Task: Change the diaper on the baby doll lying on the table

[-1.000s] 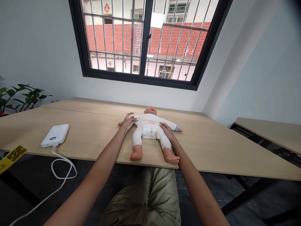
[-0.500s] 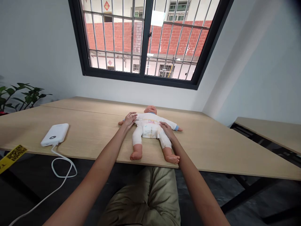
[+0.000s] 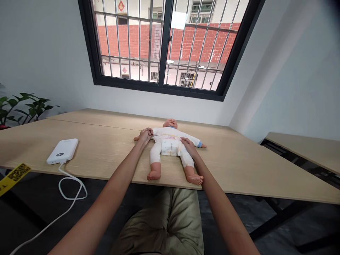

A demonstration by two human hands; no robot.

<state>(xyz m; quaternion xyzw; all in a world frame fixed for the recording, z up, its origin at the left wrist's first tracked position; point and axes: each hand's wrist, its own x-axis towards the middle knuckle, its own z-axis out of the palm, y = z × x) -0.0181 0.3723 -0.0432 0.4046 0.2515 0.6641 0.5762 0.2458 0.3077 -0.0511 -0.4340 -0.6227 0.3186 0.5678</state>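
Observation:
A baby doll (image 3: 166, 132) lies on its back on the table, head toward the window and bare feet toward me. It wears a white top with blue cuffs, white leggings and a white diaper (image 3: 170, 148). Beside the doll's arm and flank, at the left, is my left hand (image 3: 146, 135); its fingers are curled closed against the white sleeve, and whatever is in them is hidden. My right hand (image 3: 188, 145) rests along the doll's hip on the right, fingers stretched out and touching the clothing near the diaper's edge.
On the left of the wooden table (image 3: 231, 166) lies a white power bank (image 3: 63, 150) with a white cable (image 3: 71, 200) hanging over the front edge. A yellow tag (image 3: 14, 179) is at far left. Behind are a plant (image 3: 33, 108) and a barred window (image 3: 159, 85); another table (image 3: 302, 148) stands right.
The fingers of my left hand have curled in from lying stretched over the doll's sleeve. My right hand and the doll have stayed in place.

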